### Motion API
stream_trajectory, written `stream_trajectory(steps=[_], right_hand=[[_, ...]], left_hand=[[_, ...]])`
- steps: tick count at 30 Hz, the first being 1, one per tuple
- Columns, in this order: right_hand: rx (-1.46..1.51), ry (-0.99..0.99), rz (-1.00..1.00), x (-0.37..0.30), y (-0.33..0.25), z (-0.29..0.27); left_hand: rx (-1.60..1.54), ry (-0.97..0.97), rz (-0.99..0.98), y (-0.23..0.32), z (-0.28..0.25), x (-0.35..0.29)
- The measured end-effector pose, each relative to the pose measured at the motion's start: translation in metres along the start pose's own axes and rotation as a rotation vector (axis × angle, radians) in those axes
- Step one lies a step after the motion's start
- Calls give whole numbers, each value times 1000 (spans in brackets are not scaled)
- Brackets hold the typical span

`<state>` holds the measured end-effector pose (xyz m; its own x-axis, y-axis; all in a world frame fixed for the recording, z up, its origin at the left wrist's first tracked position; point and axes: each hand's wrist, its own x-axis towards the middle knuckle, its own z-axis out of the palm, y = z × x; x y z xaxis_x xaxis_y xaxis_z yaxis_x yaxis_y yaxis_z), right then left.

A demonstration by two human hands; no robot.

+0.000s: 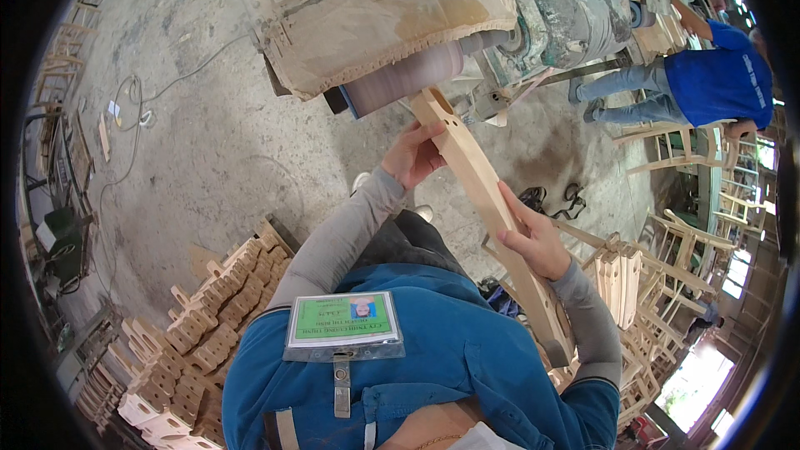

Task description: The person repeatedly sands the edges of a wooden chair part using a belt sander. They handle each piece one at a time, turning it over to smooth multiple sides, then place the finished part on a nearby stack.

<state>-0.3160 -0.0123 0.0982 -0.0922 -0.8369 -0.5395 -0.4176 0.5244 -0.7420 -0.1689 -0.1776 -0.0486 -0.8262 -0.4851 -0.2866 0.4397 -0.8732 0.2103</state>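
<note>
Both my hands are closed around a long, pale, curved wooden chair leg (475,164), which slants from the upper middle down beside my right forearm. My left hand (414,156) grips it near the far end, thumb on top, just below a notch and small drilled holes. Farther down its length, my right hand (535,233) wraps it from the right side. The leg's far end meets the lower edge of a sanding machine's abrasive-covered roller (406,77); whether it presses on it I cannot tell. A worn, dusty cover (375,21) hangs over the roller.
Stacked wooden parts (200,333) with holes stand at lower left. On the right are more upright parts (617,279) and chair frames (687,233). A motor (579,21) sits beside the roller. A person in a blue shirt (721,79) works at upper right. Cable (133,137) crosses the concrete floor.
</note>
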Motion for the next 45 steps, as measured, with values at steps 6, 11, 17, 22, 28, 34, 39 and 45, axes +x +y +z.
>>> stream_trajectory(steps=[6,11,17,22,28,34,39,45], right_hand=[[41,-6,47,-20,8,6],[658,-93,125,-34,30,13],[1482,-239,405,-15,22,25],[1483,-250,355,-1,17,34],[1466,-222,356,8,2,39],[1472,-239,325,7,7,43],[1497,-246,289,-8,10,43],[1551,-260,304,-26,5,41]], left_hand=[[66,52,-17,-8,13,-18],[218,186,-16,-22,34,-28],[288,481,14,-17,43,-19],[270,417,-1,-7,31,-11],[271,370,12,0,18,-4],[266,345,0,6,16,-7],[280,335,22,1,34,-18],[313,368,8,-9,43,-28]])
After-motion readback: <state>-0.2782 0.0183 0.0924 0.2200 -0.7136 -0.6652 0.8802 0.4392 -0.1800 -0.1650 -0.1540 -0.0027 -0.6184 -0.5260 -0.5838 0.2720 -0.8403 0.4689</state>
